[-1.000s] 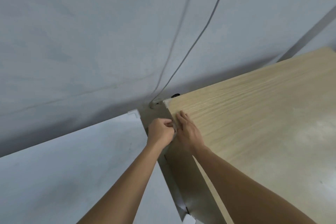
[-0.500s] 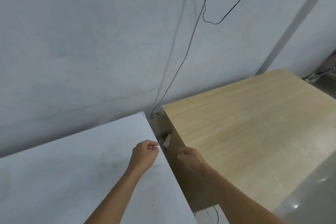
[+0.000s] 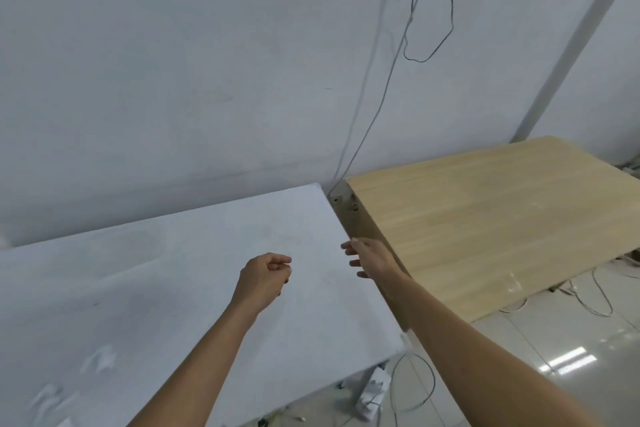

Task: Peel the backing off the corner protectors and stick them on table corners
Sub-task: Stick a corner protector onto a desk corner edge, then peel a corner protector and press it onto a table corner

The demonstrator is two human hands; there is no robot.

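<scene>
Two bare hands, one left hand (image 3: 265,279), one right hand (image 3: 372,260), two tables, one white table (image 3: 173,288), one wooden table (image 3: 485,218), two wall cables, one grey cable (image 3: 375,104), one black cable (image 3: 422,61), one white box (image 3: 372,388) on floor

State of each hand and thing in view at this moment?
left hand: fingers curled, over white table; contents unclear
right hand: open, fingers spread, at gap between tables
wooden table: apart from white table
cable: hanging looped on wall
</scene>
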